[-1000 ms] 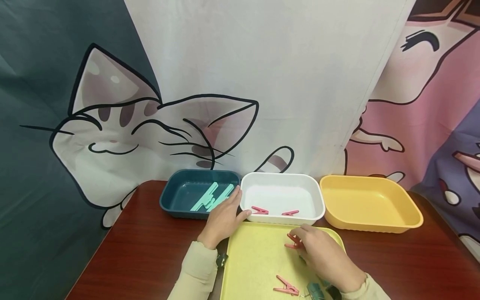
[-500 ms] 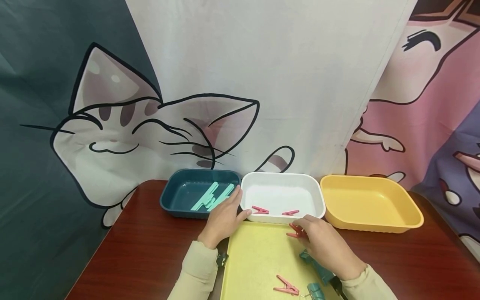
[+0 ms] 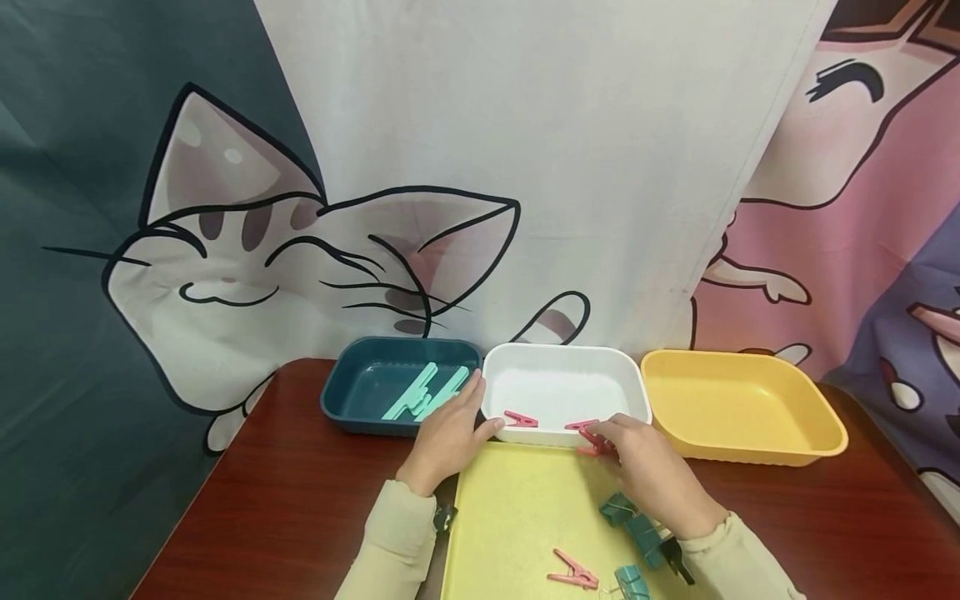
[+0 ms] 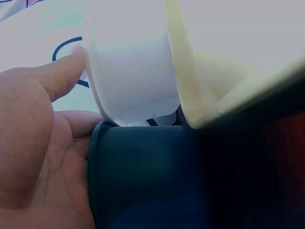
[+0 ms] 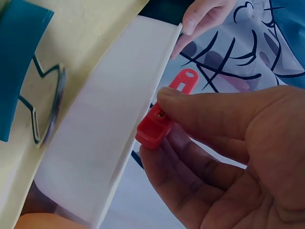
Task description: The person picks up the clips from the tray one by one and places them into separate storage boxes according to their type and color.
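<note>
My right hand (image 3: pixel 663 479) pinches a pink clothespin (image 3: pixel 596 445) at the front rim of the white bin (image 3: pixel 562 383). In the right wrist view that clothespin (image 5: pixel 164 114) sits between thumb and fingertips, beside the bin's rim. Two pink clothespins (image 3: pixel 522 420) lie inside the white bin. My left hand (image 3: pixel 446 437) rests where the white bin and dark teal bin (image 3: pixel 360 387) meet. Its thumb (image 4: pixel 64 71) touches the white rim in the left wrist view, while its other fingers lie at the teal rim, partly hidden.
Two mint clips (image 3: pixel 411 396) lie in the teal bin. A yellow bin (image 3: pixel 738 408) stands at right. On the pale yellow tray (image 3: pixel 510 500) lie a pink clothespin (image 3: pixel 574 572), several teal binder clips (image 3: pixel 645 537) and a dark clip (image 3: pixel 677 560). A patterned cloth (image 3: pixel 600 167) hangs behind.
My right hand has moved forward with the clothespin, from over the tray to the white bin's front rim, uncovering the binder clips. My left hand has stayed put.
</note>
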Motion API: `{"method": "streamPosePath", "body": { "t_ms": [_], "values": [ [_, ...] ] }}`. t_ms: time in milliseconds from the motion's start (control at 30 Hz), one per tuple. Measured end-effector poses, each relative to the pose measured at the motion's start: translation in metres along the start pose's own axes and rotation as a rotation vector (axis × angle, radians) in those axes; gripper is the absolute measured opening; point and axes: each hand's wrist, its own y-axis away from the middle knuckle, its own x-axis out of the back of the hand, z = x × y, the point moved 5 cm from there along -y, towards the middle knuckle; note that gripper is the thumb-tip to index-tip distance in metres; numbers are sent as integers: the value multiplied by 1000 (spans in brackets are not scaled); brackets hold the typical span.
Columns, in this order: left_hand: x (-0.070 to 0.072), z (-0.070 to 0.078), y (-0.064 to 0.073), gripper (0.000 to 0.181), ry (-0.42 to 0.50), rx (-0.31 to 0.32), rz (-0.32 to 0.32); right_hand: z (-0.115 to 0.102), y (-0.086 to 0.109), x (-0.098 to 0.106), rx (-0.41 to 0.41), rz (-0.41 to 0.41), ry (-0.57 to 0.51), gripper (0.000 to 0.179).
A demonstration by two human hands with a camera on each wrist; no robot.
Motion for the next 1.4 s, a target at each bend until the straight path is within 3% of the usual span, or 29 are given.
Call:
{"method": "streamPosePath", "body": {
  "t_ms": [700,1400],
  "values": [
    [2,1,-2,75,9,-4,8,11,-17,-3,16,79,-15,25],
    [0,0,0,76,10,4,3,29,-34,-13,-82,65,-31,25]
  ]
}}
